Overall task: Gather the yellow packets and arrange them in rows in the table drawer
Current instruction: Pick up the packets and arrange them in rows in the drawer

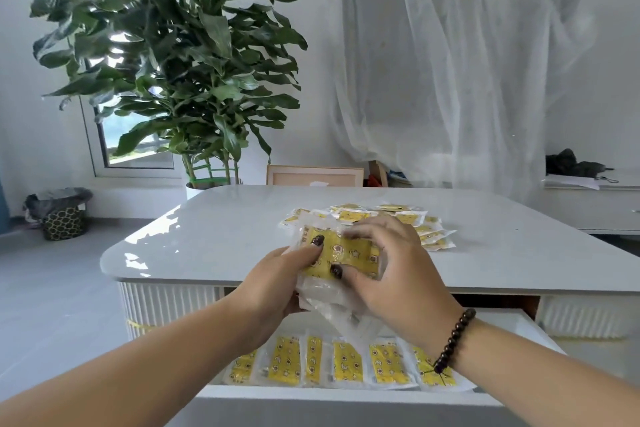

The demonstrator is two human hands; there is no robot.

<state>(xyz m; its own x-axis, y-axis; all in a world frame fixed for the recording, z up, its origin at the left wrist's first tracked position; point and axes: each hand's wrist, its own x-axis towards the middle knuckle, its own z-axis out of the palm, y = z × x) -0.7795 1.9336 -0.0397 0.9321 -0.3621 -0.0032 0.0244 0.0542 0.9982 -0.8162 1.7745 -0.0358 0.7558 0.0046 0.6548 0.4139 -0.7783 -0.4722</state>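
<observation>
A stack of yellow packets (341,255) in clear wrappers is held up over the table's front edge. My left hand (277,282) grips the stack from the left, thumb on top. My right hand (391,265) holds it from the right, fingers curled over the top packet. Below, the open table drawer (519,326) holds a row of several yellow packets (346,362) lying side by side along its front. Behind my hands, a loose pile of packets (408,217) lies on the white tabletop (221,236).
A large potted plant (180,55) stands behind the table's left corner. A patterned bin (62,215) sits on the floor at left. A sheet-draped frame (450,80) leans on the back wall, with a low white cabinet (595,208) at right.
</observation>
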